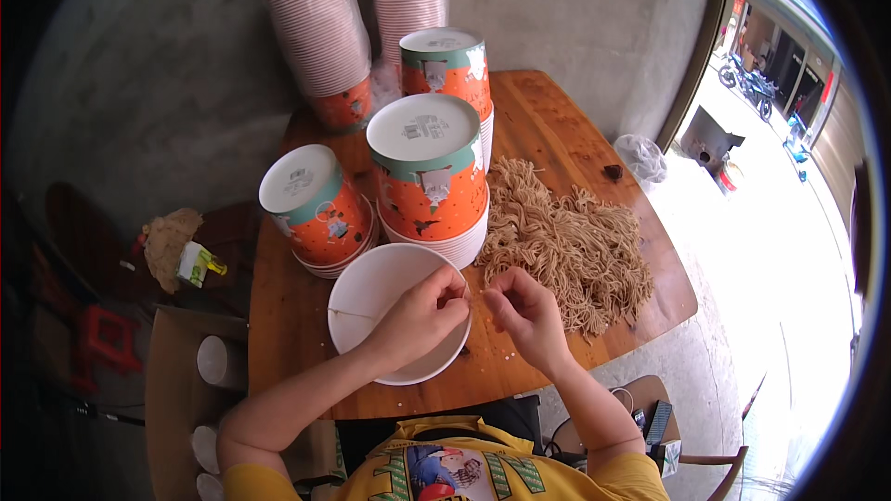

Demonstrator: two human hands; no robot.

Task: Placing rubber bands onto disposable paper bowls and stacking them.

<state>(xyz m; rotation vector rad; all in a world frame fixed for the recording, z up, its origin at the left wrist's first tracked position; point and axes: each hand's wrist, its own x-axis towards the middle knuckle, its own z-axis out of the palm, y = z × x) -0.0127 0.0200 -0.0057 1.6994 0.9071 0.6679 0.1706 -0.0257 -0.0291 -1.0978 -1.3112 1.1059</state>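
Observation:
My left hand (429, 317) is over a white round paper tub (355, 289) near the table's front edge, its fingers closed in a pinch. Just to its right, my right hand (524, 315) is also pinched, thumb against forefinger, beside the tub's rim. What the fingertips hold is too small to make out. A thin pale thread (353, 314) runs across the tub's left inside and disappears behind my left hand. Beyond my right hand lies a large heap of tan, noodle-like strands (575, 250).
Upside-down orange-and-green paper tubs (432, 195) stand stacked behind the white tub. Tall wrapped stacks of tubs (320, 37) lean near the wall. At lower left, a cardboard box (176, 362) holds several white tubs. A clear plastic bag (640, 160) is beside the wooden table (534, 111).

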